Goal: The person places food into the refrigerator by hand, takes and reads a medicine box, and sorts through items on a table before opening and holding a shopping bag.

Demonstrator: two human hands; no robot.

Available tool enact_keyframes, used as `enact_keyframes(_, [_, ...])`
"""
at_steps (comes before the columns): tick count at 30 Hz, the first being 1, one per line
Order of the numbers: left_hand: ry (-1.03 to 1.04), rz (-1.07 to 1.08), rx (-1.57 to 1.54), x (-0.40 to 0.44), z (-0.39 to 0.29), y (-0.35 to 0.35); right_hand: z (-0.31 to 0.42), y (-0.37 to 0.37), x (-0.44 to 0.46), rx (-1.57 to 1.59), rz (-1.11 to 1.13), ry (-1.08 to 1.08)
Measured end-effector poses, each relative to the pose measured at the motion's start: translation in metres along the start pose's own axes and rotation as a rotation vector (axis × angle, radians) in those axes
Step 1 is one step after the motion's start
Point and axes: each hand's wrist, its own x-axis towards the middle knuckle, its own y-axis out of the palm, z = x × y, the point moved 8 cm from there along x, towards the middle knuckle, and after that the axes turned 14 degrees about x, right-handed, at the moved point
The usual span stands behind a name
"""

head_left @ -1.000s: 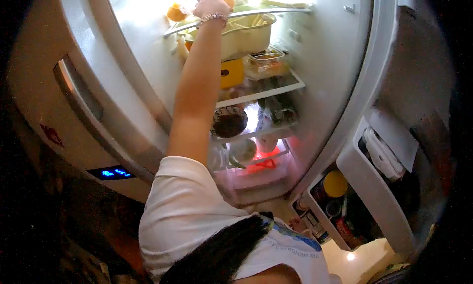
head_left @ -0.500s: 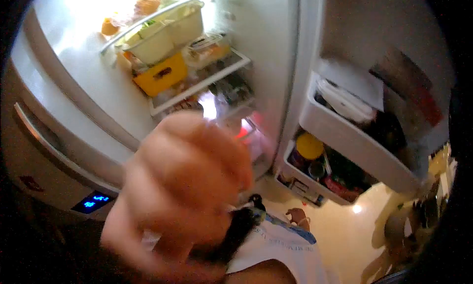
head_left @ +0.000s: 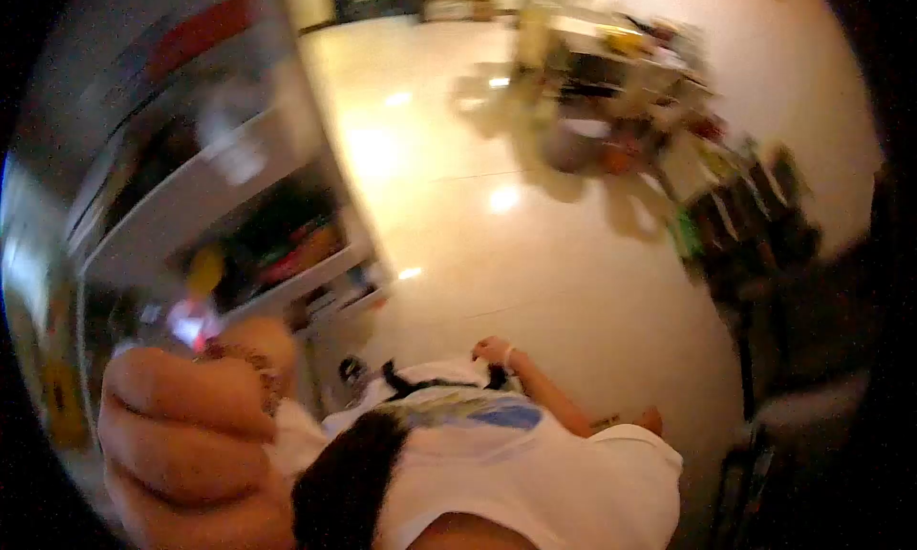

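My left hand (head_left: 191,440) is raised large and close to the camera at the lower left. Its fingers are curled into a fist, and whatever may be inside is hidden. A dark beaded bracelet (head_left: 256,367) circles that wrist. Just above the knuckles shows a small white and pink glow (head_left: 196,326), too blurred to name. My right hand (head_left: 492,350) hangs low beside my body, a pale band (head_left: 508,356) at its wrist. Its fingers are loosely bent, with nothing visible in them. Left of my body, the open fridge door (head_left: 330,168) stands behind the fist.
Door shelves (head_left: 181,201) hold blurred items, among them a yellow lid (head_left: 205,270). Shiny pale floor tiles (head_left: 458,254) stretch beyond the door. Cluttered goods (head_left: 621,82) stand along the wall at upper right, with dark bags or boxes (head_left: 745,211) below.
The view has swung right, from the fridge interior toward the floor. My left fist has gone from the middle to the lower left of the picture. My right hand still hangs low.
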Motion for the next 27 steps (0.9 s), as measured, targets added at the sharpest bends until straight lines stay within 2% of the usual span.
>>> enact_keyframes(1, [-0.137, -0.055, 0.01, 0.0, 0.007, 0.032, -0.034, -0.029, -0.026, 0.162, -0.136, 0.091])
enact_keyframes(2, [-0.298, -0.074, 0.028, -0.001, 0.021, 0.059, -0.072, -0.044, -0.057, 0.296, -0.23, 0.304])
enact_keyframes(3, [-0.461, -0.073, 0.061, -0.003, 0.037, 0.086, -0.091, -0.064, -0.09, 0.429, -0.329, 0.309])
enact_keyframes(5, [-0.422, 0.131, 0.097, 0.024, 0.06, 0.183, -0.129, -0.092, -0.159, 0.689, -0.51, 0.297])
enact_keyframes(6, [-0.555, 0.336, 0.412, 0.014, 0.105, 0.229, -0.165, -0.102, -0.179, 0.632, -0.592, 0.191])
enact_keyframes(7, [-0.6, 0.638, 0.806, -0.012, 0.184, 0.23, -0.19, -0.084, -0.178, 0.567, -0.66, 0.119])
enact_keyframes(8, [-0.443, 0.769, 1.096, -0.059, 0.267, 0.222, -0.198, -0.069, -0.205, 0.813, -0.726, 0.273])
enact_keyframes(9, [-0.444, 0.953, 1.205, -0.111, 0.36, 0.224, -0.196, -0.054, -0.237, 1.062, -0.833, 0.418])
enact_keyframes(11, [-0.452, 1.444, 1.597, -0.215, 0.508, 0.163, -0.25, 0.0, -0.247, 1.338, -0.938, 0.46])
enact_keyframes(13, [-0.42, 1.715, 1.807, -0.245, 0.521, 0.129, -0.269, 0.04, -0.254, 1.553, -1.02, 0.507])
enact_keyframes(16, [-0.504, 1.84, 1.839, -0.281, 0.532, 0.119, -0.266, 0.082, -0.245, 1.493, -0.891, 0.653])
enact_keyframes(17, [-0.568, 1.834, 1.815, -0.284, 0.531, 0.115, -0.263, 0.08, -0.241, 1.295, -0.875, 0.666])
enact_keyframes(18, [-0.51, 1.878, 1.797, -0.277, 0.507, 0.125, -0.26, 0.067, -0.235, 1.087, -0.846, 0.663])
enact_keyframes(19, [-0.526, 1.959, 1.824, -0.301, 0.531, 0.115, -0.253, 0.052, -0.221, 0.871, -0.799, 0.64])
enact_keyframes(20, [-0.561, 1.895, 1.786, -0.297, 0.533, 0.113, -0.243, 0.036, -0.2, 0.655, -0.73, 0.591])
enact_keyframes(21, [-0.591, 1.831, 1.746, -0.288, 0.517, 0.118, -0.279, 0.036, -0.167, 0.517, -0.683, 0.57])
enact_keyframes(22, [-0.642, 1.741, 1.689, -0.279, 0.506, 0.123, -0.213, 0.0, -0.171, 0.91, -0.661, 0.5])
enact_keyframes(23, [-0.686, 1.661, 1.642, -0.27, 0.486, 0.123, -0.22, -0.025, -0.14, 0.604, -0.592, 0.465])
enact_keyframes(25, [-0.719, 1.564, 1.584, -0.259, 0.439, 0.138, -0.208, -0.058, -0.095, 0.821, -0.456, 0.484])
enact_keyframes(26, [-0.734, 1.567, 1.621, -0.261, 0.412, 0.138, -0.153, -0.103, -0.064, 0.488, -0.265, 0.328])
enact_keyframes(27, [-0.697, 1.604, 1.663, -0.263, 0.389, 0.156, -0.187, -0.115, -0.018, 0.638, -0.158, 0.326])
